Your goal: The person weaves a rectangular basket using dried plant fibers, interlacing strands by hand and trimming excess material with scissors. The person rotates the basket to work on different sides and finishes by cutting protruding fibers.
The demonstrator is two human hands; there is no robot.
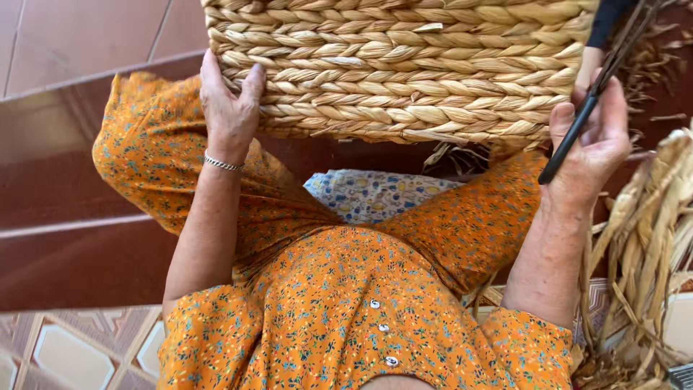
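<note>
Left hand [229, 108] is pressed flat vs the left wall of the woven basket [404, 65], thumb and fingers spread over the weave near its lower edge; nothing is pinched, so it steadies only. The basket is held up over the lap, above the orange dress [346, 289], w/ no surface seen under it. A slip is judged likely if that open palm slackens, as the weave is smooth and rounded.

Right hand [590, 141] is closed around a dark tool [577, 133], prob. scissors, at the basket's right lower corner; blades can't be told. Strands could be nicked, or the wrist caught, if the basket tips right.

Dried fibre [650, 238] is heaped at the right edge, near the elbow; it could be snagged and dragged.
</note>
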